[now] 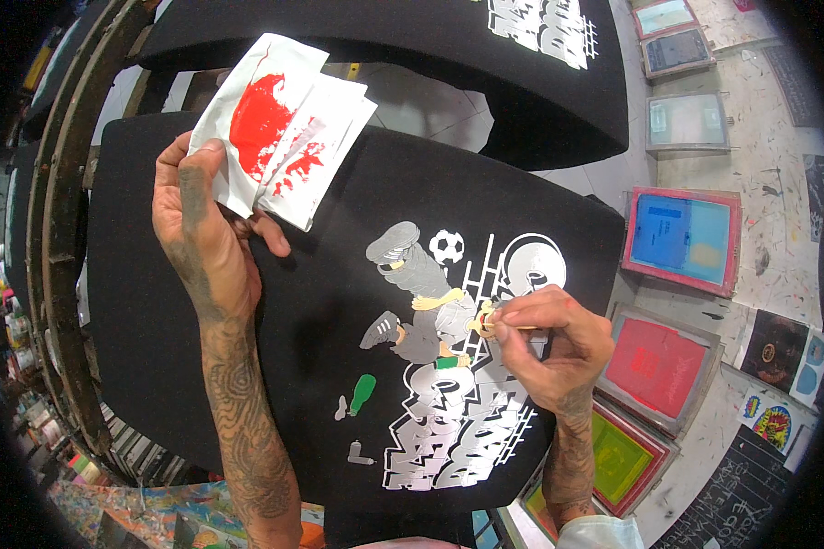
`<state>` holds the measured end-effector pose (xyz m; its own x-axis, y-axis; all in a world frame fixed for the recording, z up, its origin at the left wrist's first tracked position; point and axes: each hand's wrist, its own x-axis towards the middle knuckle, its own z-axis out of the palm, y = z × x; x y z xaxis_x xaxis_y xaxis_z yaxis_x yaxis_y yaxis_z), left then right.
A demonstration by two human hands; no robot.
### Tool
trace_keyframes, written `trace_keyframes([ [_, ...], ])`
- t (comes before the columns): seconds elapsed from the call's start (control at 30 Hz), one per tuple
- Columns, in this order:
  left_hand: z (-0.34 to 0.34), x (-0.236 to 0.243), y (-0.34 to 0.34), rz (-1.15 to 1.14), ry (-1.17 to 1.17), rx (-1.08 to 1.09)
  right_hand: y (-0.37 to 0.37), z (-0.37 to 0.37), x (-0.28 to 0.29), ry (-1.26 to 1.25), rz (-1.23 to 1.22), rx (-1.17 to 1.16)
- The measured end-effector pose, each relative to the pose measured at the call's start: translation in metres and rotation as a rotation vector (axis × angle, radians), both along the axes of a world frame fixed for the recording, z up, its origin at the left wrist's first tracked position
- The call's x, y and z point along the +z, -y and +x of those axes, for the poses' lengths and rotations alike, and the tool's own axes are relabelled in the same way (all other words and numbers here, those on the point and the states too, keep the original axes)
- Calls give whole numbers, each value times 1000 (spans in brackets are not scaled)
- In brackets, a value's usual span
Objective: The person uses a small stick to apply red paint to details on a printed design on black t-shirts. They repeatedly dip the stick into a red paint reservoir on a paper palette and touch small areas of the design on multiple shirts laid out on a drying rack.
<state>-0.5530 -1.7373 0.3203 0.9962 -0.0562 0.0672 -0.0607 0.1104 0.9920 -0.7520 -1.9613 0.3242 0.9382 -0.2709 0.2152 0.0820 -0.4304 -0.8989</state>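
My left hand (206,229) grips a folded piece of white paper (293,137) smeared with wet-looking red paint, thumb on top and fingers beneath. It is raised over the upper left of a black T-shirt (311,339) stretched flat on a board. In my right hand (558,348) a thin, pale stick (525,327) is pinched between thumb and fingers. Its tip is at the head of a cartoon skater-like figure (426,306) printed on the shirt; my fingers partly hide that spot. White and grey block lettering (449,430), a football (447,246) and a green bottle (363,394) surround the figure.
Another black shirt (394,37) on a board lies beyond. Framed printing screens, including a blue one (682,240) and a red one (657,361), line the right side. Dark rails (59,229) run along the left.
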Motion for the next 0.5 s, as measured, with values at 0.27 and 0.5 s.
trace_keyframes([
  [0.27,0,1,-1,-14,1,-11,-1,0,0,2,9,-9],
  [0.5,1,1,1,-29,-3,-4,-2,-3,-2,-7,31,-43],
])
